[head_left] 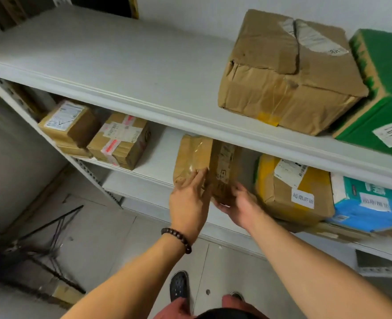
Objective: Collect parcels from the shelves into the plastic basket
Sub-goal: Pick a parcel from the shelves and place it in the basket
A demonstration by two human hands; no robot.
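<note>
Parcel (198,157) lengthwise into shelf (159,155), left hand (188,203) atop, right hand (238,204) cupping near end

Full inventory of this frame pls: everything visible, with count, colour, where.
shelving unit: 1, white, across the frame
crumpled box: 1, brown, top shelf, right
green box: 1, green, white label, top shelf, far right
small boxes: at least 2, brown, middle shelf, left
taped parcel: 1, brown, middle shelf front, between both hands
yellow parcel: 1, brown and yellow, middle shelf, right
blue parcel: 1, blue and white, middle shelf, far right
wire frame: 1, black, floor, left
basket: none in view
bracelet: 1, dark beads, left wrist
shoes: 2, dark, floor
left hand: flat on taped parcel
right hand: cupped under taped parcel
</note>
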